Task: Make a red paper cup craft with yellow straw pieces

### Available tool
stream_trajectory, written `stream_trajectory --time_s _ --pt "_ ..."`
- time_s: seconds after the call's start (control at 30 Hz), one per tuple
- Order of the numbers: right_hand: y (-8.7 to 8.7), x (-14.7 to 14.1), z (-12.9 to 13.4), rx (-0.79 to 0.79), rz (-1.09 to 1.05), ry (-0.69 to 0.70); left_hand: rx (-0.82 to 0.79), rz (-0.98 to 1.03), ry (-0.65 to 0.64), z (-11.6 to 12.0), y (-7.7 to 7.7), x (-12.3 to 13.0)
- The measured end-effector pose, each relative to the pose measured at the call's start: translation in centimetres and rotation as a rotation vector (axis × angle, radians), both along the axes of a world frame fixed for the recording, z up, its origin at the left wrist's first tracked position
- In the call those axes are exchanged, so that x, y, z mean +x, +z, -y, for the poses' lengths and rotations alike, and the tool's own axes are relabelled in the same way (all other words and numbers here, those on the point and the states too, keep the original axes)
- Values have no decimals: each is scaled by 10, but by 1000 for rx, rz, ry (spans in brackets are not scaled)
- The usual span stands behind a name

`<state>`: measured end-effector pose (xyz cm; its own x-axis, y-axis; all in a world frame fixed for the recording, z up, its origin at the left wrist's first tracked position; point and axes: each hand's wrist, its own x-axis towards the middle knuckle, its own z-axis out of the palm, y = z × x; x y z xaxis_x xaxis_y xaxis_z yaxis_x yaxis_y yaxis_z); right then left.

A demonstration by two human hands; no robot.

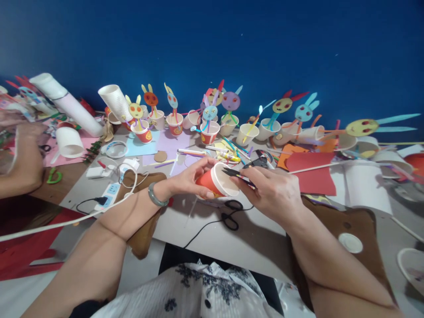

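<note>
My left hand (195, 176) is wrapped round a red and white paper cup (206, 182), tilted so that its mouth faces right. In my right hand (268, 187) is a slim dark pointed tool (239, 175); its exact kind is hard to make out. Its tip is at the cup's open mouth; whether it touches the cup I cannot tell. Below the cup, black-handled scissors (231, 215) lie on the table. Behind my hands, several markers (225, 154) and coloured strips are scattered.
Paper cups with rabbit-faced figures (209, 113) line the blue wall. A power strip (111, 194) with cables lies at left, beside another person's arm (21, 154). Red paper (313, 172) and a white roll (366, 187) are at right. A black cord (205, 225) crosses the table.
</note>
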<state>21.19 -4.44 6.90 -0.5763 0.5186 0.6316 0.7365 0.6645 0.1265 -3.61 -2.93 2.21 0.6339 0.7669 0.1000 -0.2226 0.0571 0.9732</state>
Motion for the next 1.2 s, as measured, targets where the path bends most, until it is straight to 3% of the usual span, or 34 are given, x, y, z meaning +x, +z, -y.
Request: stream_trajectory --time_s 0.8,1.2 --pt "1 2 8 -190 -134 52 -82 55 -32 4 6 -2" --pt "1 -1 9 -180 -191 74 -63 72 -29 2 5 -3"
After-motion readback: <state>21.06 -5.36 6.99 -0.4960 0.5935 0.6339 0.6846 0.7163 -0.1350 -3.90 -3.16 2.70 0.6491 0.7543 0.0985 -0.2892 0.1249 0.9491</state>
